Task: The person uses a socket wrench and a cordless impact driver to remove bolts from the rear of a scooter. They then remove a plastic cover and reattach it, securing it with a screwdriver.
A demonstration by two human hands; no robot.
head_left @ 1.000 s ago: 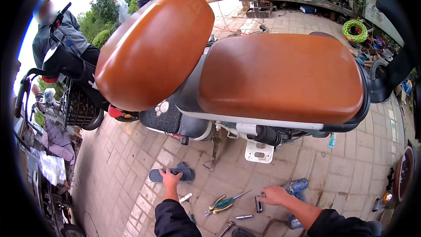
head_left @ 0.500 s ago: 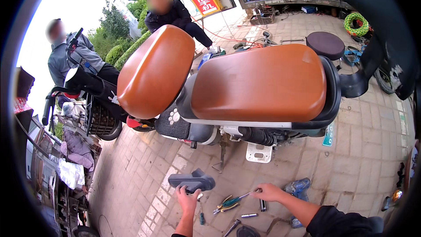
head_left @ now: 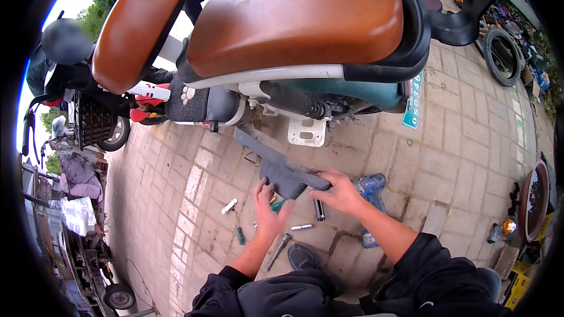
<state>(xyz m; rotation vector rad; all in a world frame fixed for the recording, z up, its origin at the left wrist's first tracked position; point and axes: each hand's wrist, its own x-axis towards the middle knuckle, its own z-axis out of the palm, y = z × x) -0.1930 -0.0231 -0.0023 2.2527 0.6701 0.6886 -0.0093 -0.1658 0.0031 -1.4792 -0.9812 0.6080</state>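
A dark grey moulded plastic cover (head_left: 285, 177) is held above the paving, tilted, between my two hands. My right hand (head_left: 342, 195) grips its right end, thumb and fingers closed round the edge. At its near edge, my left hand (head_left: 269, 211) has its fingers curled against the cover; the thumb is slightly blurred. Below lie green-handled pliers (head_left: 278, 205), partly hidden by my left hand. Around them are a green-handled screwdriver (head_left: 239, 235), a long metal socket tool (head_left: 278, 252), a short silver socket (head_left: 302, 226) and a dark metal cylinder (head_left: 319, 210).
A scooter with a brown seat (head_left: 294, 20) stands close in front. A blue cordless power tool (head_left: 371, 191) lies right of my right hand. My shoe (head_left: 304, 256) is near the tools. A round tub (head_left: 536, 199) stands at the far right, a tyre (head_left: 501, 58) behind.
My right hand has left the thin-shafted tool among the pliers and taken hold of the cover's right end. The cover has turned and moved right. The view has tilted down.
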